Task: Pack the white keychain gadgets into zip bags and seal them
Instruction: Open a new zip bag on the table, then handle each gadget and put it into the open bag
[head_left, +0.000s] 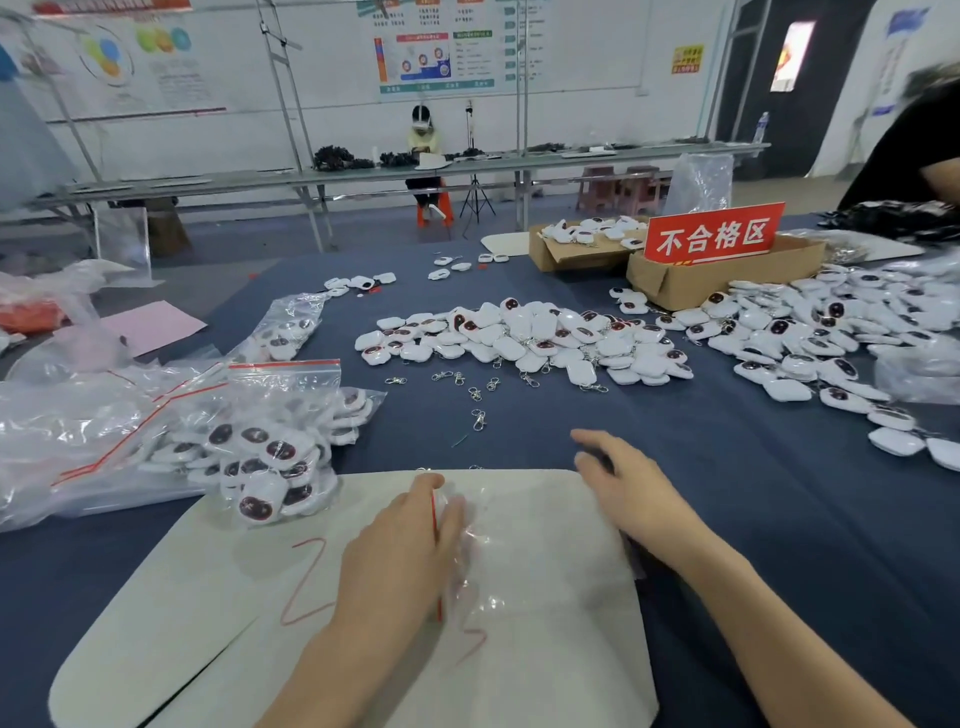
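A: Where do we stand with the bag?

B: Our left hand (400, 551) lies on the clear zip bag (475, 543) on the white mat (208, 597). The fingers are laid fairly straight along its red seal strip (436, 571). We cannot tell whether the thumb pinches the film from beneath. The bag looks empty, though glare leaves us unsure.

A: And the right?

B: Our right hand (623, 483) is out by the mat's far edge, over the blue cloth (753, 493). Its fingers are loosely spread and hold nothing. It is blurred.

A: The gadgets?

B: The nearest heap of white keychain gadgets (524, 338) sits well ahead of the right hand, with loose metal clasps (478, 418) between. 1 more heap lies off to the right, and filled bags (265, 457) lie to our left.

A: How will they handle?

B: We judge each gadget light, hard-shelled and glossy, so slippery on its flat faces. We had better pinch across the 2 side edges. We could also lift by the clasp, though that may snag neighbours. The bag is thin, limp and clingy. We should take it at the stiffer mouth just under the red strip, 1 lip per side, to keep it open. To seal, we run the strip between thumb and finger.
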